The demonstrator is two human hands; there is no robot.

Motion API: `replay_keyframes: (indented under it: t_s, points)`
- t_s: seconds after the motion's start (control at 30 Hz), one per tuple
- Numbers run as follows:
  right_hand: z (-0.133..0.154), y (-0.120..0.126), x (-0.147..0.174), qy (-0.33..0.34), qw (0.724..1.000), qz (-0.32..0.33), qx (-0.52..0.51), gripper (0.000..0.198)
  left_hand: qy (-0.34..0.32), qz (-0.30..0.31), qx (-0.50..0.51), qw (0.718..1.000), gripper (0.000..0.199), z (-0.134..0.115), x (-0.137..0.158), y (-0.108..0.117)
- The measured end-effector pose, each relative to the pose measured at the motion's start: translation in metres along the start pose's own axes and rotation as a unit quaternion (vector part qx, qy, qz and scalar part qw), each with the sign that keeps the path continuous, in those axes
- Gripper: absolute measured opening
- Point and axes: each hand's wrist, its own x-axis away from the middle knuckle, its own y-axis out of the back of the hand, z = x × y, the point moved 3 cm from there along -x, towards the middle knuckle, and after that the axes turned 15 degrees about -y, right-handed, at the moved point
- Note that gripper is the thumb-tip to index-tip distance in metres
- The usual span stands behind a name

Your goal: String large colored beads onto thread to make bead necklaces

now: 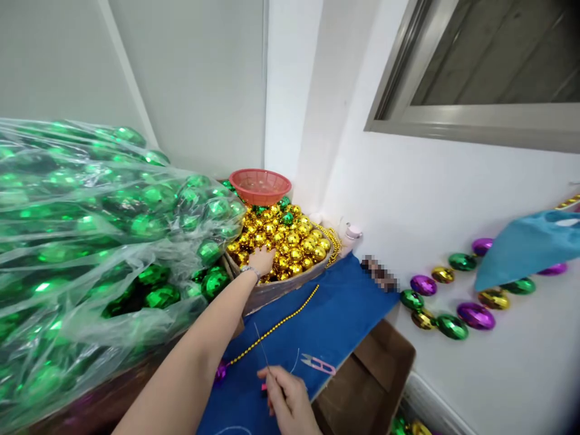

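Observation:
My left hand point(261, 261) reaches into a box point(263, 296) heaped with shiny gold balls point(294, 241). Its fingers look stretched out over the balls, with their tips partly hidden among them. Closer to me, my right hand point(290, 399) pinches a long thin needle point(261, 343) that points up and away. A pale thread point(295, 361) curves beside that hand. Something small and pink-red shows at its fingers, too little to name. A string of small gold beads point(276, 326) lies across the blue cloth point(335, 314), with a purple ball point(220, 372) at its near end.
Pink-handled thread snips point(319, 364) lie right of my right hand. A clear plastic bag point(113, 241) of green balls fills the left. Behind the gold balls sits a red basket point(260, 188). A cardboard box point(376, 374) stands below the table edge; a ball garland point(453, 326) hangs right.

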Motion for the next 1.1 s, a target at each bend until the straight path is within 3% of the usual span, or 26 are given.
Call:
replay_keyframes:
  t_s: [0.13,0.2,0.27,0.3,0.37,0.4,0.43,0.5,0.6,0.7,0.87,0.93,1.03,1.1]
  points:
    - [0.001,0.011,-0.003,0.01,0.999,-0.023,0.026,0.039,0.006,-0.03,0.052,0.998,0.04,-0.004,0.007,0.009]
    - [0.005,0.016,-0.001,0.027,0.999,-0.031,0.031,0.038,0.005,-0.06,0.08,0.995,0.043,-0.011,0.03,0.019]
    - [0.01,0.02,0.001,0.05,0.997,-0.04,0.041,0.035,0.017,-0.111,0.193,0.975,0.042,-0.019,0.065,0.03]
    - [0.013,0.021,0.003,0.064,0.996,-0.047,0.05,0.033,0.036,-0.163,0.337,0.927,0.04,-0.022,0.087,0.034]
    - [0.018,0.023,0.008,0.103,0.99,-0.057,0.075,0.03,0.09,-0.219,0.586,0.775,0.037,-0.029,0.131,0.036]
    - [0.02,0.023,0.011,0.126,0.986,-0.059,0.087,0.029,0.12,-0.229,0.666,0.7,0.034,-0.032,0.151,0.034]
    - [0.022,0.023,0.014,0.149,0.982,-0.059,0.098,0.027,0.147,-0.231,0.713,0.646,0.032,-0.036,0.169,0.032]
    - [0.023,0.022,0.019,0.18,0.975,-0.052,0.116,0.027,0.194,-0.233,0.752,0.586,0.025,-0.041,0.197,0.025]
    - [0.021,0.02,0.024,0.188,0.972,-0.036,0.14,0.027,0.244,-0.256,0.759,0.547,0.02,-0.041,0.221,0.016]
    - [0.018,0.018,0.028,0.184,0.969,-0.028,0.161,0.028,0.264,-0.273,0.755,0.534,0.02,-0.037,0.232,0.013]
    - [0.012,0.016,0.032,0.191,0.963,-0.026,0.189,0.028,0.242,-0.277,0.747,0.554,0.024,-0.039,0.242,0.019]
    - [0.012,0.015,0.034,0.199,0.957,-0.029,0.21,0.029,0.218,-0.281,0.728,0.587,0.029,-0.044,0.247,0.021]
    - [0.014,0.013,0.034,0.2,0.948,-0.043,0.244,0.029,0.172,-0.298,0.65,0.677,0.045,-0.053,0.257,0.021]
    - [0.015,0.011,0.035,0.19,0.948,-0.04,0.254,0.028,0.149,-0.303,0.605,0.721,0.052,-0.06,0.264,0.017]
